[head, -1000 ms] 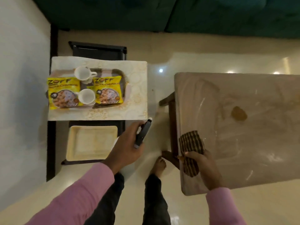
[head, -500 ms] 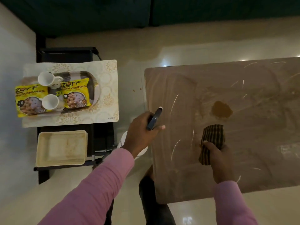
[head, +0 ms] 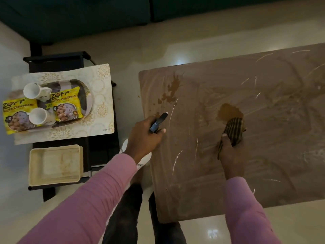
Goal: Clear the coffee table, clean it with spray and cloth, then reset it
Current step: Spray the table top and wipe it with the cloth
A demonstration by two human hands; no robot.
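The brown coffee table (head: 263,155) fills the right half of the view, streaked and scratched. A brown spill (head: 228,111) lies near its middle and smaller brown splashes (head: 171,90) near its far left corner. My right hand (head: 232,152) grips a dark checked cloth (head: 233,129) at the near edge of the spill. My left hand (head: 144,136) holds a spray bottle by its dark trigger head (head: 158,123) over the table's left edge; the white bottle body (head: 125,147) hangs below the hand, mostly hidden.
A side stand at left carries a patterned mat (head: 103,88) with a tray (head: 88,103), two white cups (head: 32,90) (head: 37,116) on their sides and two yellow snack packets (head: 66,106) (head: 16,115). A cream tray (head: 54,164) sits nearer. A dark sofa (head: 88,18) runs along the far side.
I have stepped to the table. My right hand carried the cloth from the table's left edge up to the brown spill. My left hand brought the spray bottle over the table's left edge.
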